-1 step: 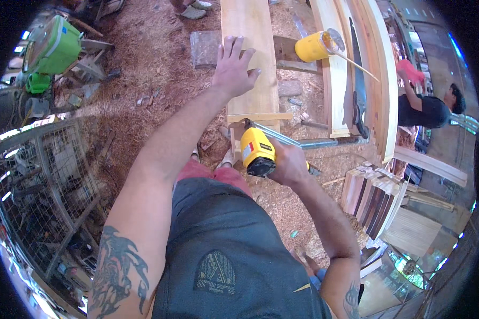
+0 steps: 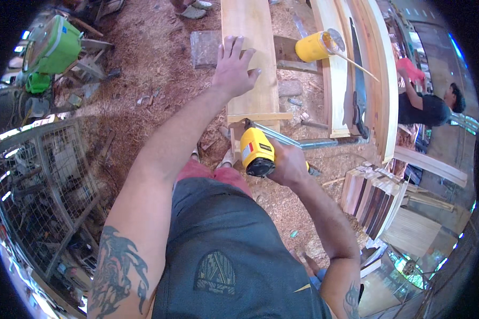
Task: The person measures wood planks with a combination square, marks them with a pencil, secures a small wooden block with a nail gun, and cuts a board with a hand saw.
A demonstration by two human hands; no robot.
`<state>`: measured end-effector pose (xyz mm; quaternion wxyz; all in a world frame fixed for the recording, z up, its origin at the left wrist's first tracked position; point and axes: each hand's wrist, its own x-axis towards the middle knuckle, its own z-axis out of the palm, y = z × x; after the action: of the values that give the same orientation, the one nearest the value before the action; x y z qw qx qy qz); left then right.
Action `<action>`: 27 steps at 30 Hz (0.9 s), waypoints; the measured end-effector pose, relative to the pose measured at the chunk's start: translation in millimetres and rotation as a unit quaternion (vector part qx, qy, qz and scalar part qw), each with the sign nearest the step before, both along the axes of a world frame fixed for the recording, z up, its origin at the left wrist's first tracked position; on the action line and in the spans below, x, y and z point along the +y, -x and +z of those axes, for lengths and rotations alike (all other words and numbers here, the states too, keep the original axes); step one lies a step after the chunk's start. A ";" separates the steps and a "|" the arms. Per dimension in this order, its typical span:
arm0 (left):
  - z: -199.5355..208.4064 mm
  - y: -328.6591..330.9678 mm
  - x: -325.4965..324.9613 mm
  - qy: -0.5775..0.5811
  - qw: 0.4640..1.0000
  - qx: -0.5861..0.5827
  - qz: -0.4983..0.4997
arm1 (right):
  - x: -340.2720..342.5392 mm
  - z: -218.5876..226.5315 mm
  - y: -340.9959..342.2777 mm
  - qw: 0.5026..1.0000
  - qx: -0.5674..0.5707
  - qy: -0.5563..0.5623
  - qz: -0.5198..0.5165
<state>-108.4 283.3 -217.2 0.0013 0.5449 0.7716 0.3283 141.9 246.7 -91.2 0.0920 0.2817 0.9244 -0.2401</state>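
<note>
My left hand (image 2: 235,72) lies flat with fingers spread on a long pale wooden board (image 2: 250,26) that stretches away from me. Across the board's near end sits a thin wooden strip (image 2: 271,116). My right hand (image 2: 288,164) is wrapped around the handle of a yellow and black nail gun (image 2: 258,151). The gun's nose is at the strip, close to its front edge; whether it touches cannot be made out. Its handle is mostly hidden by my fingers.
On the right, a yellow tub (image 2: 311,48) with a stick in it rests by long planks (image 2: 338,95), and a handsaw (image 2: 359,90) lies on them. Stacked wood pieces (image 2: 370,196) stand lower right. A green cooler (image 2: 56,45) is far left. Another person (image 2: 426,109) is at far right.
</note>
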 end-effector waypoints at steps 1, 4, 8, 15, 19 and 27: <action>-0.8 -0.3 0.1 0.001 1.000 0.000 0.001 | -1.4 0.7 1.0 1.000 -0.028 -0.008 -0.006; -1.4 -1.5 2.0 0.000 1.000 0.004 0.001 | -1.7 2.6 2.4 0.999 -0.031 -0.006 -0.012; -3.6 -2.6 -0.6 -0.002 1.000 0.007 0.004 | 1.7 -2.4 2.3 0.999 -0.019 0.024 -0.017; -2.7 -3.2 0.0 0.006 1.000 0.005 0.001 | 3.9 -3.9 1.1 0.999 -0.041 0.028 -0.022; -4.1 -1.7 -0.4 0.007 1.000 0.006 -0.004 | 0.1 1.0 4.1 0.998 -0.057 0.018 -0.027; -4.0 -1.0 1.2 0.010 1.000 0.007 0.002 | 6.9 -3.0 -39.9 0.995 0.072 0.042 -0.058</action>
<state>-107.5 284.5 -221.3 0.0005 0.5456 0.7758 0.3169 181.9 253.6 -94.1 0.0225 0.3127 0.8999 -0.3032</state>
